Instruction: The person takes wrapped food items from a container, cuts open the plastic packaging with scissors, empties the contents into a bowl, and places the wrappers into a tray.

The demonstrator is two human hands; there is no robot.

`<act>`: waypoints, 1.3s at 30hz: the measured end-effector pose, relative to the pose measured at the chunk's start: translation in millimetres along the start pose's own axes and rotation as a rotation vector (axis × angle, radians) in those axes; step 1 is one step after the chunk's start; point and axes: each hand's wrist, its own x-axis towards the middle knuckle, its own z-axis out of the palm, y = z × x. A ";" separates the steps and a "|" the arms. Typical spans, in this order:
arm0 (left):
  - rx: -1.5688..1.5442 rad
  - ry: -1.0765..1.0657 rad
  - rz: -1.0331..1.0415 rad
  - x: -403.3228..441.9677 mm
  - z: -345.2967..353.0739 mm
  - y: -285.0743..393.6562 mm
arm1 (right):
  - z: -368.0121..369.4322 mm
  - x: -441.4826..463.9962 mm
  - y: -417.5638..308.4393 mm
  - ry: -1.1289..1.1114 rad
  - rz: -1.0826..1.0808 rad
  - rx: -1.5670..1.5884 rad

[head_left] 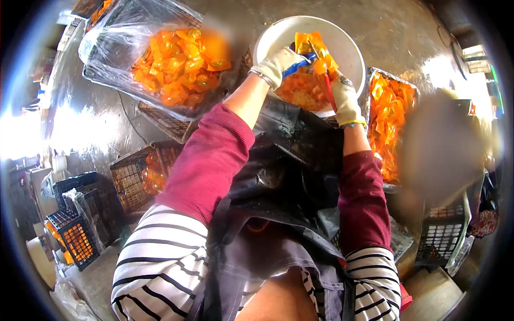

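My left hand (276,67), in a pale glove, is closed around a blue handle (295,66) above a white tub. My right hand (345,99), also gloved, is closed on a red handle (329,90). Whether the two handles belong to one tool I cannot tell. Between the hands hangs a shiny orange packet (310,41), with a thin dark edge of the tool against it. Under them, the white tub (350,45) holds a loose orange, wet-looking mass (302,92). The fingertips are partly hidden by the packet and handles.
A plastic-lined crate (112,45) heaped with orange packets (176,67) stands left of the tub. Another crate of orange packets (386,117) stands to its right. Black crates (79,241) lie lower left, and one more (439,232) lower right. A blurred patch covers part of the right.
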 end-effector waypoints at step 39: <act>-0.210 0.717 0.301 -57.3 -180.1 -61.1 | 0.8 16.0 10.6 0.281 0.273 0.803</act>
